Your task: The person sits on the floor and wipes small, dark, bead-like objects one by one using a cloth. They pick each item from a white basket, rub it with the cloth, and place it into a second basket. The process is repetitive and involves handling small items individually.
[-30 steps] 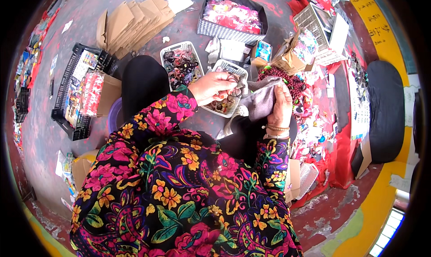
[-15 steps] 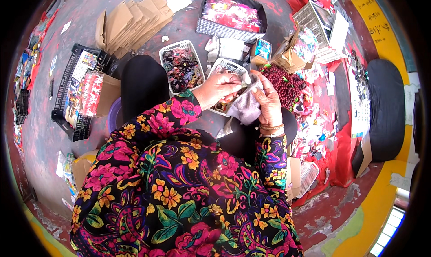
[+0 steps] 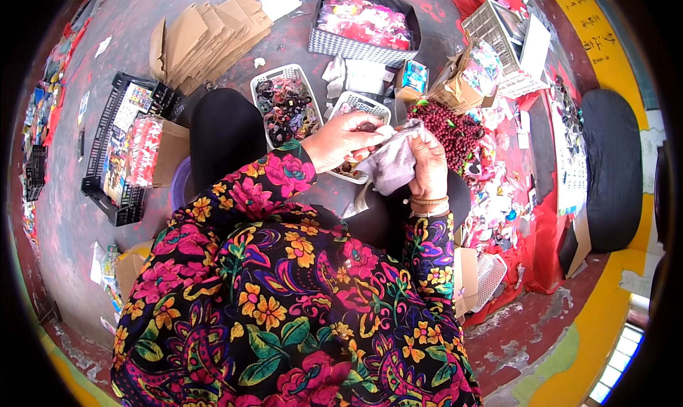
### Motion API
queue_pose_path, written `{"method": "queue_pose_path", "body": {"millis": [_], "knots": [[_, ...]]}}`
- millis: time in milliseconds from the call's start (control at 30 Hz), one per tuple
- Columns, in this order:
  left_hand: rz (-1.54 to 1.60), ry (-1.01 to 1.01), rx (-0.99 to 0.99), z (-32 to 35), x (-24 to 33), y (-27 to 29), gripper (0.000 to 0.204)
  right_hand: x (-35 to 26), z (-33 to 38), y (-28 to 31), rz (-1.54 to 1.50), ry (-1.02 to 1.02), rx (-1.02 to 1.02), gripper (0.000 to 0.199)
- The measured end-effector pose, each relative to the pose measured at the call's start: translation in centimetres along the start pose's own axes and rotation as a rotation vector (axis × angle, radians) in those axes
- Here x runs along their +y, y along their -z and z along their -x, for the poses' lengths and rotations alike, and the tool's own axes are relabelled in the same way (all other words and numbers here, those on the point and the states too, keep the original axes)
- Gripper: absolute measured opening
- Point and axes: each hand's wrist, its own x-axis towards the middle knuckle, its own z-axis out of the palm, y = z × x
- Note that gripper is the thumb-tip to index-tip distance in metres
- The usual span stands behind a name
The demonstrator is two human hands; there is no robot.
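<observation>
My right hand (image 3: 429,166) grips a small grey-lilac cloth pouch (image 3: 393,164) in front of my chest. My left hand (image 3: 343,138) pinches a small dark item at the pouch's upper edge, fingers closed on it. Both hands are over a white plastic basket (image 3: 366,107) of small mixed pieces; a second white basket (image 3: 274,80) of dark hair ties stands just left of it. My black-clad left knee (image 3: 222,133) sits to the left of the hands.
A pile of dark red beads (image 3: 447,127) lies to the right of the hands. A dark bin of pink packets (image 3: 363,23), folded cardboard (image 3: 203,40), a black crate (image 3: 117,140), a white crate (image 3: 501,40) and loose packets surround me on the floor.
My right hand has lifted the pouch from low at my lap up to my left hand. My left hand rose out of the basket with a small item.
</observation>
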Motion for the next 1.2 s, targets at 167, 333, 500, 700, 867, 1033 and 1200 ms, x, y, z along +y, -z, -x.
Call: {"method": "queue_pose_path", "body": {"millis": [167, 333, 500, 700, 867, 1033, 1200], "knots": [[0.008, -0.017, 0.039, 0.3, 1.0, 0.4, 0.021, -1.0, 0.2, -0.6, -0.033, 0.052, 0.036, 0.024], [-0.498, -0.143, 0.020, -0.1, 0.1, -0.4, 0.015, 1.2, -0.2, -1.1, 0.361, 0.102, -0.071, 0.025], [-0.510, -0.169, 0.022, -0.2, -1.3, 0.0, 0.015, 2.1, 0.0, -0.5, 0.344, 0.102, 0.036, 0.013], [-0.259, -0.084, 0.005, -0.1, -1.3, -0.1, 0.014, 1.1, 0.0, -0.6, 0.117, 0.007, 0.029, 0.015], [-0.349, -0.159, 0.029, 0.1, -0.2, 0.2, 0.016, 0.6, -0.1, -0.6, -0.005, -0.069, -0.009, 0.020], [-0.867, -0.359, 0.084, -0.5, -1.7, 0.2, 0.018, 1.4, 0.0, -1.0, 0.280, -0.066, -0.010, 0.023], [-1.001, -0.445, 0.164, -0.3, -1.9, -0.2, 0.011, 2.7, -0.2, -0.1, 0.155, -0.132, 0.081, 0.018]]}}
